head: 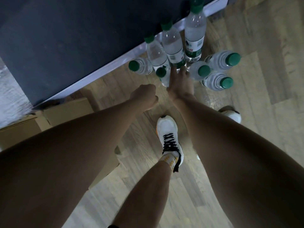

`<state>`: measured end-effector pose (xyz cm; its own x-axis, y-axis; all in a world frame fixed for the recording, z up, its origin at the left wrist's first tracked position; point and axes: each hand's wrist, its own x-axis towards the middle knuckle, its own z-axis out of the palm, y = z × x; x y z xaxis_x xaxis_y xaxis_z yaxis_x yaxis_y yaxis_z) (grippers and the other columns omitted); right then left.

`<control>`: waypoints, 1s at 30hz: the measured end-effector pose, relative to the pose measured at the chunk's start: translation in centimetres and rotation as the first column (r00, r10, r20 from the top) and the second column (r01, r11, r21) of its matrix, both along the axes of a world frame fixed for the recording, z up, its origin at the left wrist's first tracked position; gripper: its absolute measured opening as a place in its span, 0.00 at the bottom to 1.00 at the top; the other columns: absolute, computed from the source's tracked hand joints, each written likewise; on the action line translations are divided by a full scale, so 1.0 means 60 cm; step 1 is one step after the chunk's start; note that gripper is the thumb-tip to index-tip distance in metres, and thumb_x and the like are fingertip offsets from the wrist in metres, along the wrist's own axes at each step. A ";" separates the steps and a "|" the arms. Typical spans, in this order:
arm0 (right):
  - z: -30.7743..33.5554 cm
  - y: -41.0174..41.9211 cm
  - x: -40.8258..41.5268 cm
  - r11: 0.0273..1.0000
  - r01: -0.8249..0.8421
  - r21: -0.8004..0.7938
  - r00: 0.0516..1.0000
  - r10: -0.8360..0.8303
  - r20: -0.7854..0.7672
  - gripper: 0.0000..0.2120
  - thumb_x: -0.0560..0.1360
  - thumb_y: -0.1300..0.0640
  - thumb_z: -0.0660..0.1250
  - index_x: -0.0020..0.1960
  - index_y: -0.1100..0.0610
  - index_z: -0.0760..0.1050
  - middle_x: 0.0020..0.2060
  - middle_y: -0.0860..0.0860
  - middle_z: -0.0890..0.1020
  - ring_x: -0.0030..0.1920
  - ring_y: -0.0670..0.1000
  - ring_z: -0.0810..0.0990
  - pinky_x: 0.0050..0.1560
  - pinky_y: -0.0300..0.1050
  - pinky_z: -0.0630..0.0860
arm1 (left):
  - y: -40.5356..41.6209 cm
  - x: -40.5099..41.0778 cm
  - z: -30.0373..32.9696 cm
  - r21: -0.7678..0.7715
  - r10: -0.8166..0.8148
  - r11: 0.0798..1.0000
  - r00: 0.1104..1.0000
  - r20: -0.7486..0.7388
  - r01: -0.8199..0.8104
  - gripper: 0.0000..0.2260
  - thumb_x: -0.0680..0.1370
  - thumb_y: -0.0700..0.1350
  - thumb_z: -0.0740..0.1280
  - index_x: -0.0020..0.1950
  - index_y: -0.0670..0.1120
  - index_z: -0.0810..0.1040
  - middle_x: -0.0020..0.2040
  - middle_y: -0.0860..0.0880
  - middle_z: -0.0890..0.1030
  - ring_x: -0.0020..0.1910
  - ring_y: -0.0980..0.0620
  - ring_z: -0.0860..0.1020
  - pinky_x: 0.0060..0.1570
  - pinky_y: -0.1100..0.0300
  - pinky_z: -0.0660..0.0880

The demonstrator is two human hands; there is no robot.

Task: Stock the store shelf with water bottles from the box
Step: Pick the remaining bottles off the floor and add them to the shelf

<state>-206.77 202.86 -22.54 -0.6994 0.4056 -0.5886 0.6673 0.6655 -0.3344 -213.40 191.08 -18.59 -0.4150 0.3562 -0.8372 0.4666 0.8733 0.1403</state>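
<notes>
Right hand [180,83] reaching among water bottles [195,32], left hand [144,96] fisted

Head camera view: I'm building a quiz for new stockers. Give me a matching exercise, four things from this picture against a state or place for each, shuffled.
Things:
1. left hand
2. right hand
3. cardboard box
4. white sneaker

States or places:
A. reaching in among the green-capped bottles
B. on the wood floor between the forearms
C. closed in a fist, holding nothing visible
D. at the left, beside the dark shelf base

Pairs: 1-C, 2-A, 3-D, 4-B
</notes>
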 end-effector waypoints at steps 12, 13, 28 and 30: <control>0.243 0.035 0.104 0.970 -0.167 -0.178 0.986 0.165 -0.024 0.33 0.70 0.57 0.76 0.71 0.59 0.65 0.62 0.61 0.72 0.58 0.63 0.76 0.55 0.53 0.75 | 0.000 0.058 0.212 -0.041 0.112 0.993 0.994 0.000 -0.112 0.07 0.80 0.45 0.63 0.53 0.43 0.75 0.48 0.43 0.79 0.47 0.42 0.78 0.46 0.53 0.75; 0.273 0.043 0.106 0.967 -0.184 -0.175 0.983 0.182 -0.028 0.33 0.70 0.57 0.77 0.70 0.59 0.66 0.61 0.61 0.73 0.58 0.63 0.77 0.55 0.55 0.76 | 0.005 0.064 0.244 -0.034 0.108 0.994 0.994 -0.008 -0.108 0.06 0.80 0.45 0.63 0.53 0.43 0.74 0.49 0.43 0.79 0.47 0.42 0.78 0.45 0.53 0.74; 0.932 0.171 0.008 0.900 -0.432 -0.049 0.888 0.415 -0.198 0.36 0.67 0.53 0.78 0.71 0.56 0.67 0.65 0.60 0.74 0.64 0.63 0.76 0.59 0.52 0.75 | 0.103 0.030 0.878 0.134 0.188 0.979 0.944 -0.272 -0.157 0.09 0.78 0.40 0.63 0.57 0.41 0.76 0.54 0.41 0.80 0.51 0.40 0.79 0.47 0.53 0.77; 1.022 0.174 -0.009 0.890 -0.450 -0.076 0.881 0.428 -0.200 0.40 0.69 0.52 0.77 0.76 0.55 0.64 0.69 0.58 0.72 0.68 0.61 0.73 0.66 0.52 0.72 | 0.110 0.014 0.968 0.167 0.203 0.973 0.931 -0.302 -0.158 0.11 0.80 0.43 0.62 0.57 0.39 0.77 0.57 0.37 0.80 0.55 0.38 0.79 0.52 0.50 0.77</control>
<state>-207.29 213.28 38.80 -0.8842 -0.0313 -0.4660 0.2400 0.8254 -0.5110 -212.58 197.68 39.46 -0.7172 0.3524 -0.6012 0.3422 0.9296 0.1368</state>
